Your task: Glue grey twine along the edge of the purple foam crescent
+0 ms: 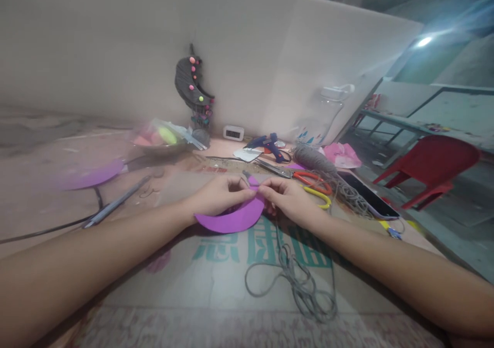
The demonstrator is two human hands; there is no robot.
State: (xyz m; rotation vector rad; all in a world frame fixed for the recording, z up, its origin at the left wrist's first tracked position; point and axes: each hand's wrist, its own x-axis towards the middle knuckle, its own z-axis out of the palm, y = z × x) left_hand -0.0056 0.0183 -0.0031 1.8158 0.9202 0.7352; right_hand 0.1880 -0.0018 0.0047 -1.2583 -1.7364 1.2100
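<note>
My left hand [218,196] and my right hand [287,198] meet over the middle of the table, both pinched on a purple crescent-shaped paper cutout [231,219]. The fingers of both hands are closed on the crescent's upper tip. Grey yarn [297,281] trails from under my right hand toward me in a loose tangle on a flattened cardboard sheet [216,265] with green characters.
Behind my hands lie orange-handled scissors [309,178], a blue glue gun [268,144], a grey yarn ball [312,158], a phone [368,196], a small white clock [233,132]. A dark finished crescent [191,85] leans on the wall. Another purple piece [90,175] lies left. A red chair [432,168] stands right.
</note>
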